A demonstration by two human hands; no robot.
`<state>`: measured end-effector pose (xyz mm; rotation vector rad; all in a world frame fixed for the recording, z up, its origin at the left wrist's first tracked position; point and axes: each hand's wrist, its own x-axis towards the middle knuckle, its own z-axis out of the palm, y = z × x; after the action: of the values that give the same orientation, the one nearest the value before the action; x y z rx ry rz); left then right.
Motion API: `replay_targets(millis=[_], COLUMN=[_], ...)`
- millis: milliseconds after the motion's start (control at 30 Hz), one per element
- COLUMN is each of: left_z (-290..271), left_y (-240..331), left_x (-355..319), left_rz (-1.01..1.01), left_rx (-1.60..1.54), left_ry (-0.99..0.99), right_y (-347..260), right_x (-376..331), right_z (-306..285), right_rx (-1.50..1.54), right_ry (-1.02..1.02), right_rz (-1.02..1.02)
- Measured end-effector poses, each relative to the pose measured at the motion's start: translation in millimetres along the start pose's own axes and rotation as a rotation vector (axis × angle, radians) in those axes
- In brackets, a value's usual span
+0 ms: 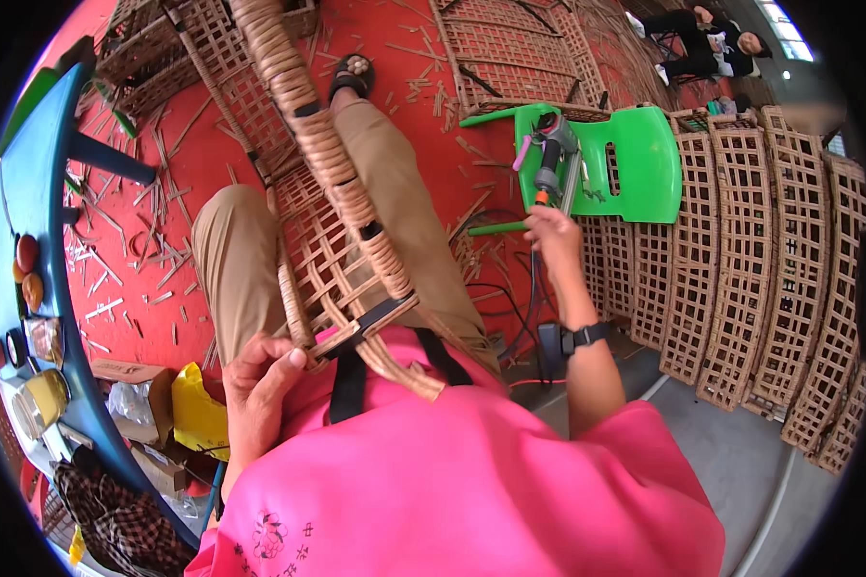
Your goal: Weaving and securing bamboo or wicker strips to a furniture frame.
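A long woven rattan frame (332, 231) slants across my lap, its thick wrapped edge running up and away. Several loose rattan ends (404, 370) stick out at its near end, beside a black band. My left hand (263, 375) is closed on the near left corner of this frame, thumb on top. Out to the right, my right hand (555, 236), with a black watch on the wrist, has its fingers curled just below the orange part of a grey power tool (553, 159). Whether the fingers grip the tool or its cord is hidden. The tool lies on a green plastic chair (645, 163).
A blue table (96, 385) with fruit and small items stands left, a yellow bag (199, 409) and boxes beneath. Woven panels (741, 260) line up at right; another panel (515, 53) lies ahead. Rattan scraps litter the red floor (188, 317). A person (717, 43) sits far right.
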<state>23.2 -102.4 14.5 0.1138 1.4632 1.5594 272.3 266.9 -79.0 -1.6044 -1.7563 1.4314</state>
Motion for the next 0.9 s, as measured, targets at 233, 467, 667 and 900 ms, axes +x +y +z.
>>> replay_targets(millis=[233,467,667,900], left_z=[17,33,44,54], left_y=[9,5,6,12], left_x=[-3,-9,-15,-7], left_rz=[-0.128,-0.181,-0.24,-0.249], left_rx=[-0.046,0.075,0.046,0.028], left_ry=[0.125,0.376,0.508,0.547], right_y=[106,141,143,161], right_x=[185,261,277,293], right_z=[-120,-156,-150,-170], right_rx=[-0.357,-0.675,-1.06,-1.036], right_ry=[0.555,0.472,0.353,0.265], right_rz=[-0.043,0.153,0.265,0.269])
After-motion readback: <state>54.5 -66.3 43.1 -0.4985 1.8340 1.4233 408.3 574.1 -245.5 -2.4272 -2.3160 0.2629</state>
